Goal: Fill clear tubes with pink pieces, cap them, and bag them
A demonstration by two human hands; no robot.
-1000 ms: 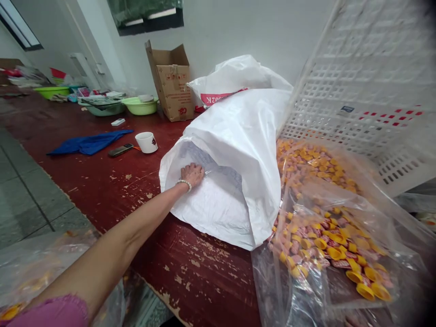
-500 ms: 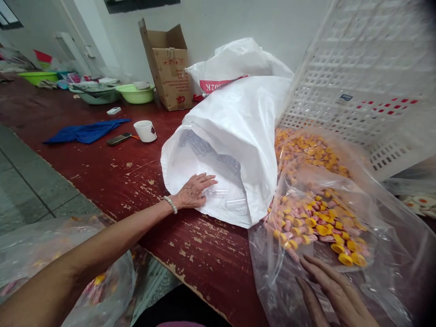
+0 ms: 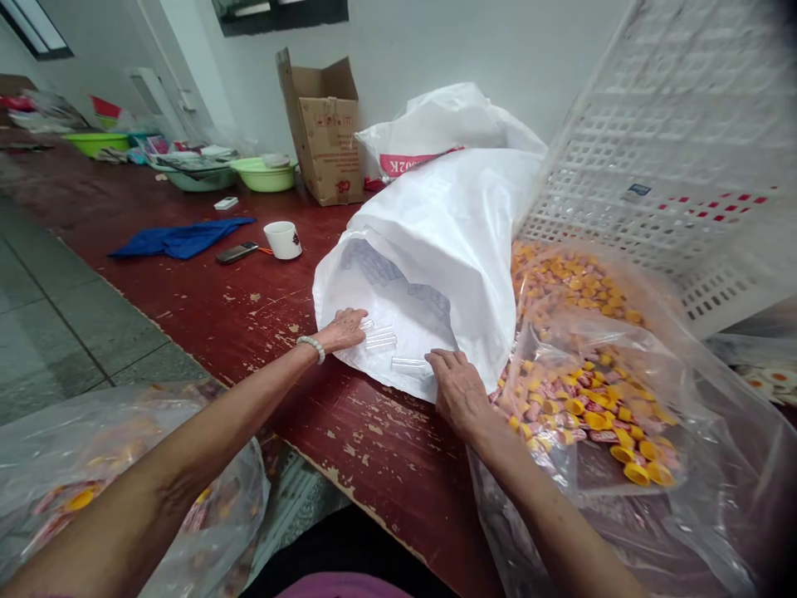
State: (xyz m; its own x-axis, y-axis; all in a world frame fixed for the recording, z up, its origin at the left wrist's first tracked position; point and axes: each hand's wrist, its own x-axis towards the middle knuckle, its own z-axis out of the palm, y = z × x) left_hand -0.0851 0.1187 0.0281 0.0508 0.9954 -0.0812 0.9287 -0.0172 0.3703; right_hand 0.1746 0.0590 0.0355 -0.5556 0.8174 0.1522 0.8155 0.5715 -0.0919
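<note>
A white woven sack (image 3: 448,216) lies on its side with its mouth facing me, and several clear tubes (image 3: 379,338) rest on its inner lining. My left hand (image 3: 344,330), wearing a beaded bracelet (image 3: 313,345), is at the left of the mouth. Its fingers are closed together on the end of a clear tube, partly hidden by the hand. At the right of the mouth, my right hand (image 3: 459,389) has its fingers extended, fingertips at the end of another clear tube (image 3: 409,365). More tubes (image 3: 429,301) look bluish deeper in the sack.
Right of the sack, clear plastic (image 3: 716,531) covers many yellow-capped pieces (image 3: 591,407), below a tilted white basket (image 3: 653,149). A mug (image 3: 282,240), phone (image 3: 237,252), blue cloth (image 3: 180,239) and carton (image 3: 330,149) stand left. Another plastic bag (image 3: 230,498) hangs below the red table's edge (image 3: 330,473).
My right hand has moved from above the plastic bag to the sack's mouth. My left hand has drawn back slightly and its fingers have closed at the tubes. The view has shifted slightly.
</note>
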